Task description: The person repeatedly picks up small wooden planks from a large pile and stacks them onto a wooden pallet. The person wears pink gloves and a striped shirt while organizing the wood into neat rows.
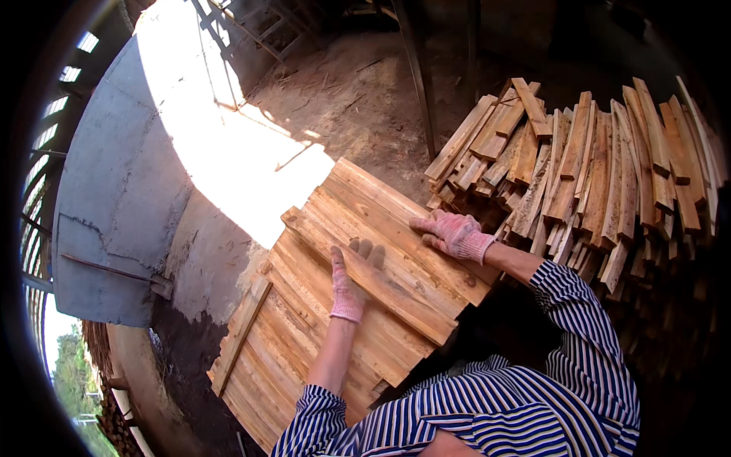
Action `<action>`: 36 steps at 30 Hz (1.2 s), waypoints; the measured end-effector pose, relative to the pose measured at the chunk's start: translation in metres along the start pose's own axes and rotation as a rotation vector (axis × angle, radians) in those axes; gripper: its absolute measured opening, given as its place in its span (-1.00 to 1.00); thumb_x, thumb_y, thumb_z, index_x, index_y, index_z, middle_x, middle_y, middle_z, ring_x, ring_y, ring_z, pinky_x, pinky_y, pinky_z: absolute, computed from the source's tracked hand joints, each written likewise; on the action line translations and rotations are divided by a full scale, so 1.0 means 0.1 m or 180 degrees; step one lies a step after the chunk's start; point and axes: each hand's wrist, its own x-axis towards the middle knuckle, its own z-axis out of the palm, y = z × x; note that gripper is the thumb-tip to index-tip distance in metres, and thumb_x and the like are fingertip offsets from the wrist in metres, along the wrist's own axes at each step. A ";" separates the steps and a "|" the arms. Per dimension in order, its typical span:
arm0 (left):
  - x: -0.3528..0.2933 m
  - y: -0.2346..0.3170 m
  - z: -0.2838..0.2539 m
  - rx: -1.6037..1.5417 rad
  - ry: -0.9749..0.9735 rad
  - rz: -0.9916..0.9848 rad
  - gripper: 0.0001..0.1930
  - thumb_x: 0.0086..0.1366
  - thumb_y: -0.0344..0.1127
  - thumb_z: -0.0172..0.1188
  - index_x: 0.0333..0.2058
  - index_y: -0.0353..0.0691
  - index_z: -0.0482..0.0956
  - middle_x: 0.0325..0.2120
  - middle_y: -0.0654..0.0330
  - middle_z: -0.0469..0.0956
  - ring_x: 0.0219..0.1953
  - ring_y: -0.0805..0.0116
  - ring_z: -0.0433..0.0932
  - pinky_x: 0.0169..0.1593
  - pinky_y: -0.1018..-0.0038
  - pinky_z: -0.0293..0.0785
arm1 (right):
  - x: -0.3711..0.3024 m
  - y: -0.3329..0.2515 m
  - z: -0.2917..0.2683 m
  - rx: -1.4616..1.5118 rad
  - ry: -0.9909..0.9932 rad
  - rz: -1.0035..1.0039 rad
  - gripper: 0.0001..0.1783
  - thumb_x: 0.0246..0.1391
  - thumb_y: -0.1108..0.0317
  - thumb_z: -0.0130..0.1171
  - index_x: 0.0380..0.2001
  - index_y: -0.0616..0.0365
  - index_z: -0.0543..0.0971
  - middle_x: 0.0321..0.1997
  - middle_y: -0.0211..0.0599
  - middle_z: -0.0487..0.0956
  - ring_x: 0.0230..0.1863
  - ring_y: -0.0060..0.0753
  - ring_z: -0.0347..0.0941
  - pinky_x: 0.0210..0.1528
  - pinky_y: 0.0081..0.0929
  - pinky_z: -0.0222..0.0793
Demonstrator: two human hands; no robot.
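Note:
In front of me lies a broad layer of sawn wooden planks (297, 305), set side by side on a slant. My left hand (350, 286), in a pinkish glove with dark fingertips, is closed over a loose wooden plank (407, 301) lying on top of that layer; thumb and fingers are apart along it. At the layer's right side, my right hand (457, 234), also gloved, grips the edge of an outer wooden plank (381, 194), its fingers reaching over the top. Part of its grip is hidden. Another narrow wooden strip (241, 335) rests crosswise at the left.
A large heap of loose planks (586, 167) rises on the right. On the left stands a grey curved slab (114, 175) with a thin stick (106, 266) by it. Bright sunlight falls on the ground beyond the layer. A dark post (417, 76) stands at the back.

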 end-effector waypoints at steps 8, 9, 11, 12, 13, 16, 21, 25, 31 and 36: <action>0.05 0.03 0.58 0.1232 -0.0237 -0.0073 -0.22 0.35 0.37 0.08 0.19 -0.24 0.29 0.08 -0.05 0.44 0.04 0.04 0.53 0.09 0.14 0.57 | 0.09 -0.24 -0.25 0.0483 0.0544 -0.0011 -0.04 0.18 -0.36 0.09 0.49 -0.15 0.10 0.30 0.12 0.37 0.26 -0.01 0.41 0.22 0.04 0.40; 0.04 -0.05 0.76 0.1567 -0.0492 0.0076 -0.22 0.37 0.38 0.04 0.21 -0.23 0.31 0.08 -0.03 0.45 0.03 0.07 0.54 0.08 0.19 0.59 | 0.04 -0.18 -0.09 0.1117 0.0951 -0.0310 0.10 0.14 -0.45 0.07 0.52 -0.04 0.01 0.35 0.14 0.33 0.29 -0.01 0.39 0.24 0.02 0.40; -0.16 -0.35 1.30 0.2031 -0.0669 -0.0200 -0.20 0.41 0.39 -0.05 0.29 -0.23 0.30 0.11 0.03 0.46 0.10 0.13 0.52 0.16 0.25 0.54 | -0.31 -0.40 -0.26 0.1639 0.0781 -0.0350 0.32 0.04 -0.63 -0.03 0.53 0.16 -0.15 0.38 0.22 0.32 0.35 0.03 0.36 0.24 -0.08 0.41; -0.25 -0.42 1.41 0.2120 -0.0852 -0.0194 -0.18 0.43 0.38 -0.09 0.34 -0.22 0.24 0.16 0.03 0.44 0.16 0.12 0.49 0.23 0.25 0.47 | -0.46 -0.46 -0.30 0.1503 0.0804 -0.0130 0.39 0.00 -0.65 -0.01 0.52 0.20 -0.23 0.25 0.26 0.44 0.23 0.08 0.46 0.17 -0.15 0.44; -0.26 -0.53 1.47 0.2198 -0.1087 -0.0229 -0.17 0.44 0.38 -0.13 0.39 -0.21 0.19 0.21 0.03 0.41 0.22 0.11 0.46 0.29 0.25 0.41 | -0.62 -0.47 -0.33 0.1352 0.0834 0.0145 0.47 -0.03 -0.68 0.01 0.52 0.24 -0.32 0.12 0.29 0.55 0.12 0.13 0.55 0.10 -0.23 0.47; 0.17 -0.85 1.42 0.4189 -0.3030 0.1598 -0.22 0.48 0.32 -0.16 0.42 -0.15 0.15 0.31 -0.12 0.31 0.39 -0.04 0.26 0.40 0.23 0.22 | -1.15 -0.26 -0.01 0.2009 0.1973 0.0512 0.36 0.09 -0.52 0.07 0.52 0.20 -0.34 0.00 0.14 0.61 -0.01 -0.05 0.61 0.00 -0.29 0.52; 0.70 -0.83 1.13 0.7652 -0.1890 0.2196 -0.35 0.45 0.29 -0.11 0.22 -0.10 0.47 0.35 0.08 0.29 0.48 -0.05 0.04 0.45 -0.15 -0.15 | -2.22 -0.06 1.19 0.2966 0.2316 0.2253 0.01 0.37 0.12 0.11 0.52 0.20 -0.33 0.04 -0.03 0.60 -0.05 -0.29 0.62 0.04 -0.46 0.51; 0.78 -0.85 1.08 0.7835 -0.2248 0.2779 -0.47 0.47 0.22 -0.14 0.11 0.03 0.57 0.26 0.22 0.43 0.43 -0.05 0.15 0.45 -0.14 -0.12 | -2.16 -0.27 2.12 0.3467 0.2740 0.2114 0.07 0.38 -0.03 0.02 0.50 0.26 -0.44 -0.11 -0.02 0.65 -0.11 -0.19 0.62 0.10 -0.48 0.46; 0.93 -0.70 0.86 0.7468 -0.2013 0.3364 -0.53 0.48 0.14 -0.12 -0.03 -0.03 0.63 0.15 0.16 0.51 0.33 -0.02 0.25 0.44 -0.09 -0.10 | -1.55 -0.99 1.46 0.2632 0.1469 0.2998 0.26 0.24 -0.45 -0.11 0.49 0.32 -0.41 0.22 0.40 0.46 0.25 0.22 0.44 0.29 -0.19 0.28; 0.93 -0.67 0.90 0.7727 -0.2063 0.3384 -0.59 0.46 0.08 -0.03 0.10 0.03 0.55 0.18 0.23 0.48 0.30 -0.01 0.30 0.36 -0.16 0.09 | -1.96 -0.62 1.07 0.2396 0.1703 0.2797 0.22 0.21 -0.50 -0.12 0.52 0.25 -0.22 0.32 0.26 0.42 0.34 0.18 0.36 0.36 -0.23 0.20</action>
